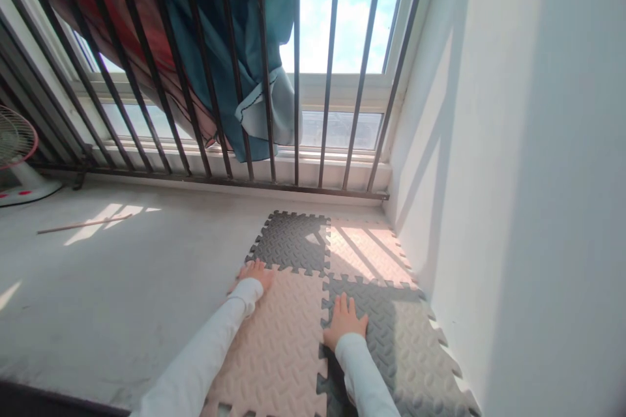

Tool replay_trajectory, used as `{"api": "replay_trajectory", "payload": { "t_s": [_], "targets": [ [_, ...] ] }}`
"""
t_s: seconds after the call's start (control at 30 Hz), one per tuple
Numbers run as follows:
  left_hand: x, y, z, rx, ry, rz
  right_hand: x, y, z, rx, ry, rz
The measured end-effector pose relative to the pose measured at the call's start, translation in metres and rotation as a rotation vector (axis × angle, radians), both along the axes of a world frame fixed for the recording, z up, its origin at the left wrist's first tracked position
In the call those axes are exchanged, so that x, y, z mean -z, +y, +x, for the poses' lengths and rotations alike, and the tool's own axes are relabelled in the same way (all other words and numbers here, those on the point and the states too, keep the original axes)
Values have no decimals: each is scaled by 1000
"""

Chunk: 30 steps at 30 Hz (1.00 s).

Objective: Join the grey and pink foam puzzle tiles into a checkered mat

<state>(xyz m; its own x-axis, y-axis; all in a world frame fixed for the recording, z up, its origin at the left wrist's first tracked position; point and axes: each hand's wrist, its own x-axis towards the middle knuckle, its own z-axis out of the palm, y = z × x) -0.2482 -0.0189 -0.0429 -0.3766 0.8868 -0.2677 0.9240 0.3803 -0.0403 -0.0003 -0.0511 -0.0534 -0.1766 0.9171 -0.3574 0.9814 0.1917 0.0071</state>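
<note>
My left hand (256,275) lies with fingers stretched out on the far left corner of a beige foam floor mat tile (283,339), close to the seam with a dark grey tile (293,241). Flat on a nearer grey foam tile (405,339) rests my right hand (346,322), fingers spread, beside that tile's left edge along the beige one. A second beige tile (366,251), striped with sunlight, sits at the far right. The tiles have jigsaw edges and a raised pattern. Neither hand holds anything.
A dark metal railing (235,179) runs across the back before a window (342,19). Red and teal cloth (220,52) hangs behind its bars. A white wall (489,176) borders the mats at right. On the floor at left are a thin stick (83,224) and a fan (22,163).
</note>
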Motion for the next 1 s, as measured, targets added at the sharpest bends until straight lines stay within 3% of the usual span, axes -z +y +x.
{"api": "replay_trajectory", "payload": {
  "t_s": [0.1,0.2,0.3,0.43,0.53,0.77,1.0],
  "targets": [
    [14,-3,-20,79,3,-8,-2,0,5,4,20,-13],
    [17,-2,-32,94,-76,-26,-2,1,9,-5,54,-16],
    [17,-4,-36,64,-128,-24,-2,1,16,-41,102,-15],
    [23,-23,-25,-66,-33,42,-8,4,27,-84,137,8],
    [24,-37,-19,-101,8,39,-14,13,44,-26,122,67],
    [18,-39,-31,57,-9,0,-16,41,96,258,9,250],
    [21,-37,-32,58,-33,4,-18,63,118,166,10,238]
  ]
}}
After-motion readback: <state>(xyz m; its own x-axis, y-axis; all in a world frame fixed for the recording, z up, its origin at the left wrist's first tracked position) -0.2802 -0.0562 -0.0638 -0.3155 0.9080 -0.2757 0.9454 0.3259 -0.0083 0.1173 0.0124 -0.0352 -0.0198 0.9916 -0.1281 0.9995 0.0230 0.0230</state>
